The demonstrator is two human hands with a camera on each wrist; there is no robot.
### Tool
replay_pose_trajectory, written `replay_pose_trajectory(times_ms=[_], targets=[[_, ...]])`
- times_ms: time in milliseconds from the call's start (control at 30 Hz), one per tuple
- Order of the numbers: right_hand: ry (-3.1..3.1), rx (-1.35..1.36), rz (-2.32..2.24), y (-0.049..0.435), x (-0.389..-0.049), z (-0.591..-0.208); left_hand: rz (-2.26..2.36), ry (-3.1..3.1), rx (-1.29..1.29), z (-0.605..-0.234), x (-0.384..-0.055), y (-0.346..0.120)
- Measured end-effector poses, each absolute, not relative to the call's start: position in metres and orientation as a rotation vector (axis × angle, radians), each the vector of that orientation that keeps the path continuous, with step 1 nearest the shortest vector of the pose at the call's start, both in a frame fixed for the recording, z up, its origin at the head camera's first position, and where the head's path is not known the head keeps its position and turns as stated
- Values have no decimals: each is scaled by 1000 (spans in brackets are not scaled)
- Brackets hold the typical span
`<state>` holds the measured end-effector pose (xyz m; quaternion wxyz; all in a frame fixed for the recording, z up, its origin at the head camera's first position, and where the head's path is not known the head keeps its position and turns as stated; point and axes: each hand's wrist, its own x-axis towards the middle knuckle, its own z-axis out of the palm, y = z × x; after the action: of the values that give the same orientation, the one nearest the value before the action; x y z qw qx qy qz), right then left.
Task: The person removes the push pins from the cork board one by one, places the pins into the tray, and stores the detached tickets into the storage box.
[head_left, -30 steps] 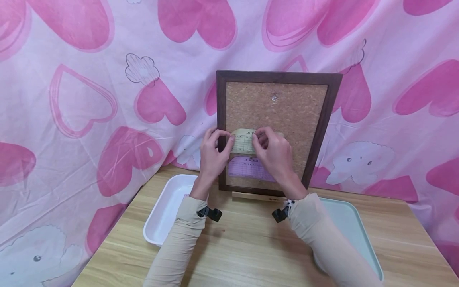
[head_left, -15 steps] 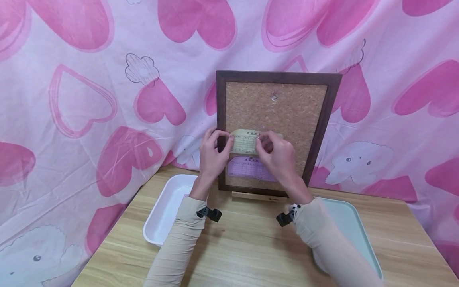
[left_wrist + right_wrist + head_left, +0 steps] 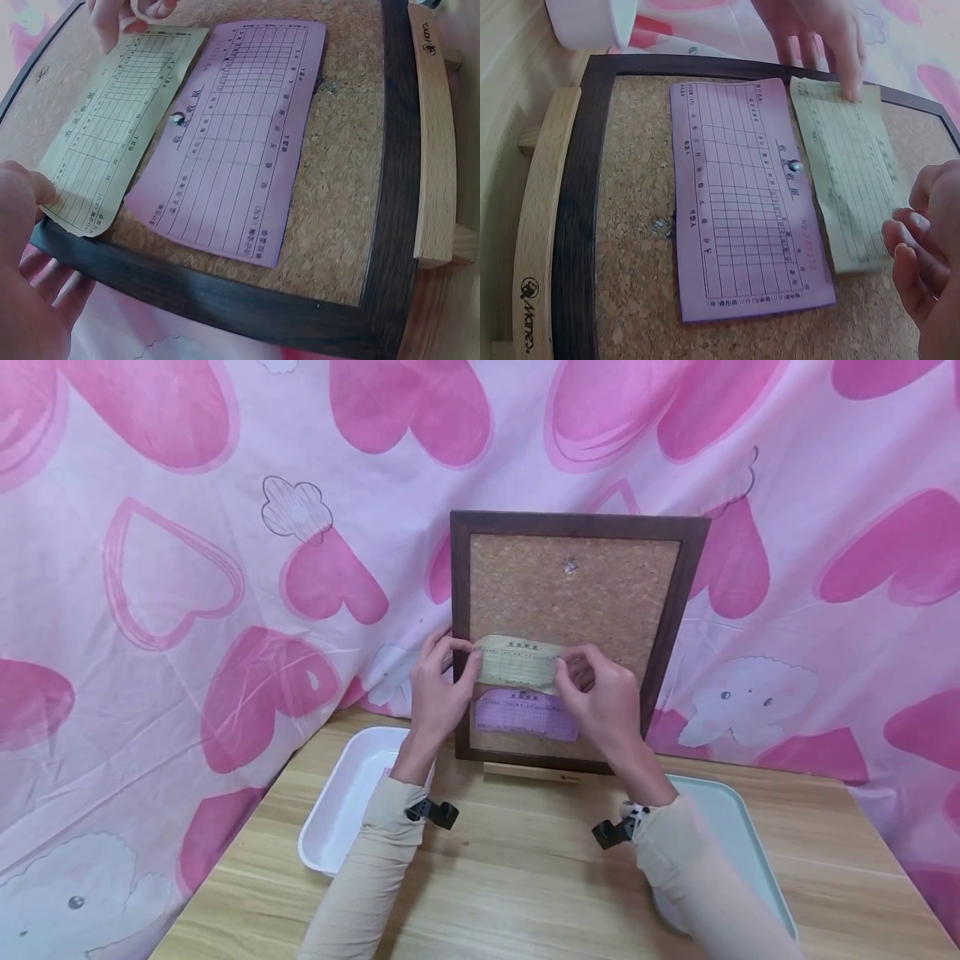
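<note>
A pale yellow receipt slip (image 3: 517, 662) lies across the cork board (image 3: 570, 597), just above a purple receipt slip (image 3: 525, 714). My left hand (image 3: 442, 689) holds the yellow slip's left end between thumb and index finger, at the board's left edge. At the opposite end, my right hand (image 3: 606, 697) has its thumb and curled fingers on the slip's right edge; its exact contact is partly hidden. A round metal pushpin (image 3: 177, 118) fixes the purple slip by its upper edge, as both wrist views show. Small printed tables cover both slips.
The dark-framed board leans upright on a wooden stand (image 3: 437, 142). More pins seem clustered near its top (image 3: 572, 565). A white tray (image 3: 322, 810) sits left on the wooden table (image 3: 517, 868), a pale green tray (image 3: 750, 835) right. A heart-patterned cloth (image 3: 187, 693) hangs behind.
My right hand has slid rightward along the yellow slip from its middle to its right end, uncovering more of both slips. My left hand stays at the left end.
</note>
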<state>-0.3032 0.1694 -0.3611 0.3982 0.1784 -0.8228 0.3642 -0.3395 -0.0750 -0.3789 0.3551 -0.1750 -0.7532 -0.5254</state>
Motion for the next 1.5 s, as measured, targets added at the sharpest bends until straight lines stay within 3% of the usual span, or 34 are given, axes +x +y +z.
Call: replay_pose_trajectory(times_ms=[967, 1500], targets=[[-2004, 287, 1006, 243, -251, -385, -1405, -1875, -479, -381, -315, -112], [-2153, 42, 977, 304, -210, -431, -1406, -1924, -464, -394, -297, -147]])
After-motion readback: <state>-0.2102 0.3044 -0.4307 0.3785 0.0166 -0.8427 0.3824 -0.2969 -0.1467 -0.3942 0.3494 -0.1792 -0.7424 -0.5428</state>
